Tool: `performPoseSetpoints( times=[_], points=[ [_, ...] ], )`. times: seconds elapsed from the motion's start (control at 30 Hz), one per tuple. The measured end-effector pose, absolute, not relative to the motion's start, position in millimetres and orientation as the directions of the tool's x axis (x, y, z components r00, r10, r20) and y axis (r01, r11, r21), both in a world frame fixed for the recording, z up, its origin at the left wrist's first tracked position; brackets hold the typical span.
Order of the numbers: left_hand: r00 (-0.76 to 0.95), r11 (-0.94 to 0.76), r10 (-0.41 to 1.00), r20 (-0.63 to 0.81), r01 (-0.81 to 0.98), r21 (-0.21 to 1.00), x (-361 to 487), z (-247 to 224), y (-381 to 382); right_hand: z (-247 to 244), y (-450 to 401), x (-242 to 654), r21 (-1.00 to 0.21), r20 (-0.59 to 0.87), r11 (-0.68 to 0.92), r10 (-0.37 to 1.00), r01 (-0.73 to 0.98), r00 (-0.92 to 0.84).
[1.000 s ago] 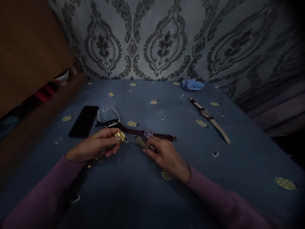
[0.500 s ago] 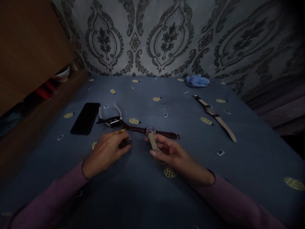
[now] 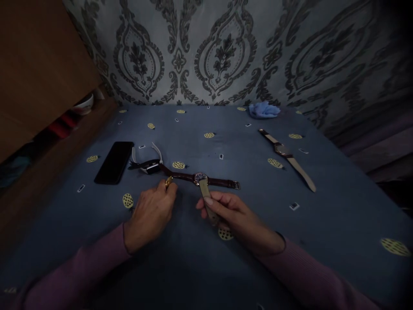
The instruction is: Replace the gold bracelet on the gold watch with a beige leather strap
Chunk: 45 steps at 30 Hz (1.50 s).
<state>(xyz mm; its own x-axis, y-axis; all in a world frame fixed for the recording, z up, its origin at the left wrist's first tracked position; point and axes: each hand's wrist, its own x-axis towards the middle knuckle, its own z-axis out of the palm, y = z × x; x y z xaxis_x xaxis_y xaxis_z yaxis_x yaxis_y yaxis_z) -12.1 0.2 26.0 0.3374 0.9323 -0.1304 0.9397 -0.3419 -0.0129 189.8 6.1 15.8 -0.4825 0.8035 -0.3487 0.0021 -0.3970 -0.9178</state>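
Note:
My right hand (image 3: 230,211) is closed on a beige watch strap (image 3: 205,191), thumb on top. The strap's far end overlaps the lower part of a dial on a watch with a dark red strap (image 3: 222,183), which lies stretched across the table. My left hand (image 3: 153,211) is curled just left of that watch, a gold ring (image 3: 168,182) on a finger. Its fingertips are turned away, so anything in them is hidden. Behind it lies a smartwatch (image 3: 152,168) with a white band, a black strap beside it.
A black phone (image 3: 114,162) lies at the left. Another watch (image 3: 284,150) with a beige-backed strap lies face down at the right, and a crumpled blue cloth (image 3: 263,110) sits near the wall. A wooden cabinet (image 3: 41,56) borders the table's left side.
My left hand has turned and curled its fingers more. My right thumb has moved up onto the beige strap, and more of the strap shows. The view has shifted slightly.

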Motion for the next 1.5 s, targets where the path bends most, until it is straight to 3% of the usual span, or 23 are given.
performPoseSetpoints(
  times=[0.17,0.37,0.43,0.57,0.77,0.83,1.03,1.33,1.5],
  points=[
    [0.348,-0.342,0.925,-0.153,0.937,0.066,-14,27,4,15,2,193,-0.93,-0.309,-0.367,0.817,-0.026,-0.486],
    [0.349,-0.296,0.932,-0.101,0.891,0.346,-29,25,10,14,4,193,-0.914,-0.343,-0.405,0.792,-0.015,-0.505],
    [0.343,-0.28,0.934,-0.102,0.878,0.388,-32,26,11,14,5,192,-0.916,-0.351,-0.402,0.789,0.009,-0.505],
    [0.327,-0.271,0.936,-0.131,0.906,0.324,-28,30,8,14,6,188,-0.935,-0.333,-0.35,0.806,0.06,-0.49],
    [0.366,-0.37,0.915,-0.168,0.929,0.009,-14,34,4,14,5,185,-0.945,-0.318,-0.314,0.823,0.088,-0.471],
    [0.394,-0.408,0.9,-0.187,0.912,-0.044,-10,35,5,14,4,185,-0.946,-0.316,-0.313,0.825,0.086,-0.468],
    [0.419,-0.435,0.883,-0.212,0.9,-0.034,-8,38,8,13,3,188,-0.939,-0.323,-0.339,0.823,0.052,-0.467],
    [0.415,-0.393,0.888,-0.196,0.908,0.145,-22,34,12,18,4,191,-0.908,-0.383,-0.418,0.799,0.03,-0.464],
    [0.435,-0.432,0.885,-0.165,0.9,0.051,-21,35,9,17,4,191,-0.913,-0.373,-0.407,0.795,0.036,-0.478]
  ],
)
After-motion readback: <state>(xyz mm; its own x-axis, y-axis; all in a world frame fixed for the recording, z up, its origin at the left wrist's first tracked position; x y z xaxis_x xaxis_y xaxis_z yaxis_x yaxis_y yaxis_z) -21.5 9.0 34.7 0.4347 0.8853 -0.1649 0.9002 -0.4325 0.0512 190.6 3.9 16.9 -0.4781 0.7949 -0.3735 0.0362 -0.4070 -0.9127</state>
